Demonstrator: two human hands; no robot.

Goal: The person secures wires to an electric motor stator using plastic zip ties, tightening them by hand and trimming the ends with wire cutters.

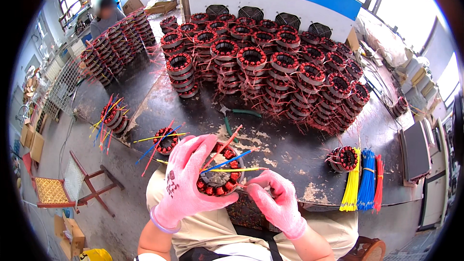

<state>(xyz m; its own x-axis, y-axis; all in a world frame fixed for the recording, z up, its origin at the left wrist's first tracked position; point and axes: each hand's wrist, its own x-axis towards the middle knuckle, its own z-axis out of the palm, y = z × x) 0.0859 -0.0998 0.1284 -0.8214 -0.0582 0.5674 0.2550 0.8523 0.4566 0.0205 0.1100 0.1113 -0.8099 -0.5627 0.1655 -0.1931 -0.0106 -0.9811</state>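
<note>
Left hand in a pink knit glove (186,179), fingers wide around a grey metal ring with red windings (220,191), held above the lap at the desk's near edge. Pink-gloved right hand (278,198): fingers narrowed on a thin reddish lead (241,185). Left glove bears dark print (171,183), too small to read. Green-handled pliers (245,112) lie just beyond; stacked red-wound rings (285,70) crowd the worn dark desk (290,137). Yellow, blue, red tube bundles (367,179) at right.
</note>
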